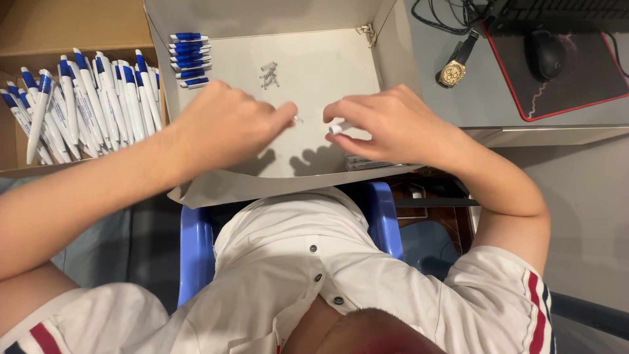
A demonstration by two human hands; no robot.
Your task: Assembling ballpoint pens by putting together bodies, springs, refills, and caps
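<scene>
While the left hand [226,124] pinches a tiny spring [298,119], the right hand [386,124] grips a white pen barrel [338,128] (blue-white pens [85,98] piled left).

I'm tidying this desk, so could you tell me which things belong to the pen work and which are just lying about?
In use: white pen barrel in right hand; left hand; springs; blue pen parts; finished pens; white box.
Lying about: wristwatch; mouse; mouse pad.

my right grip [386,124] is pinching a smooth white plastic barrel [339,128] | pens [85,98] are showing glossy plastic | box [314,59] is looking matt cardboard | springs [268,75] are glinting metal
</scene>
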